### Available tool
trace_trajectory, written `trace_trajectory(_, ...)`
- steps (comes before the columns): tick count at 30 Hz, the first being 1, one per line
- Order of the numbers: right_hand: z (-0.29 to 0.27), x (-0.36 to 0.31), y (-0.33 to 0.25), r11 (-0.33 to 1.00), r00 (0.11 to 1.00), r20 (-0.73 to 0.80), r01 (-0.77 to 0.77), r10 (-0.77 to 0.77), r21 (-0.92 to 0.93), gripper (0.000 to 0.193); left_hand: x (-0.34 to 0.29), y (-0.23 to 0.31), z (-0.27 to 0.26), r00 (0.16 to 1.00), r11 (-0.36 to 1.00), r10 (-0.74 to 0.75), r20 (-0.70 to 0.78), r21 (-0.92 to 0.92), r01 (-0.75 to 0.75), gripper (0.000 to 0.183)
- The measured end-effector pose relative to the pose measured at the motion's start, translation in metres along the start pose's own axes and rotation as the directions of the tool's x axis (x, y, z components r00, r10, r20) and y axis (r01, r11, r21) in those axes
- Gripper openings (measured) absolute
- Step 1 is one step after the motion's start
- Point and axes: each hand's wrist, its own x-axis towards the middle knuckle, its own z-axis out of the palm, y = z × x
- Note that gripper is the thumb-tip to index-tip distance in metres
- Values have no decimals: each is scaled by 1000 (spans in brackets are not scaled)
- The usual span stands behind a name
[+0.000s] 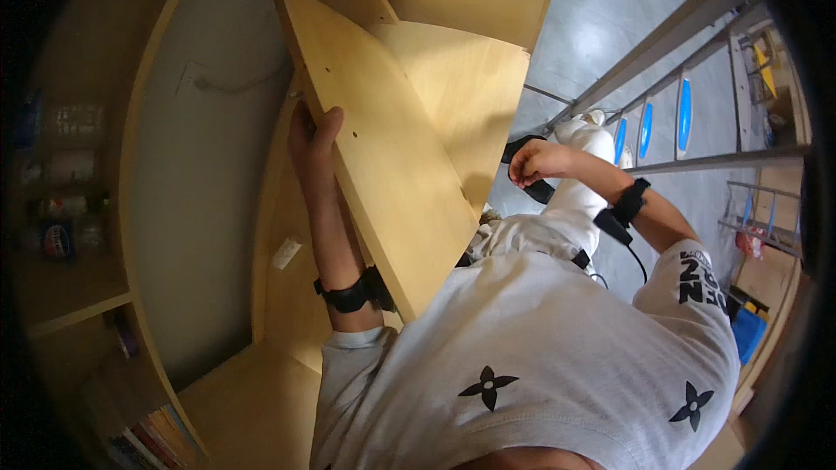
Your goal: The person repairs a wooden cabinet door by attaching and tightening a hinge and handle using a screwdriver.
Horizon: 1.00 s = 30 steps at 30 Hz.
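Note:
My left hand is closed round the left edge of a light wooden board, its thumb lying on the board's face. The board stands tilted inside a wooden cabinet, with a few small dark holes along its face. My left forearm runs behind the board, so part of it is hidden. Over my thigh, my right hand is held with its fingers curled together; anything inside them is hidden. Close under it is a black object, partly covered by the hand, whose kind I cannot make out.
A metal ladder with blue step pads stands at right on the grey floor. To the left, shelves hold jars and books. A small white block sits on the wood beside my left forearm. A cable runs along the back wall.

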Motion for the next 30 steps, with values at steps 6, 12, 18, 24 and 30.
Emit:
trace_trajectory(6, 40, 26, -50, 944, 953, -182, 275, -242, 184, 25, -15, 3, 2, 989, 993, -103, -104, -68, 96, 68)
trace_trajectory(12, 77, 52, -156, 855, 883, -78, 468, -463, 224, 21, -11, -4, -1, 983, 970, -183, -5, -163, 180, 68)
trace_trajectory(18, 102, 66, -212, 762, 799, -139, 600, -584, 244, 32, -11, 0, 9, 990, 979, -138, -22, -156, 133, 69)
trace_trajectory(24, 104, 95, -226, 605, 698, -16, 631, -715, 485, 28, -12, -2, 15, 990, 975, -142, -17, -174, 137, 70)
trace_trajectory(30, 110, 94, -226, 655, 731, 2, 609, -682, 447, 27, -16, -1, 15, 989, 975, -142, -28, -179, 135, 71)
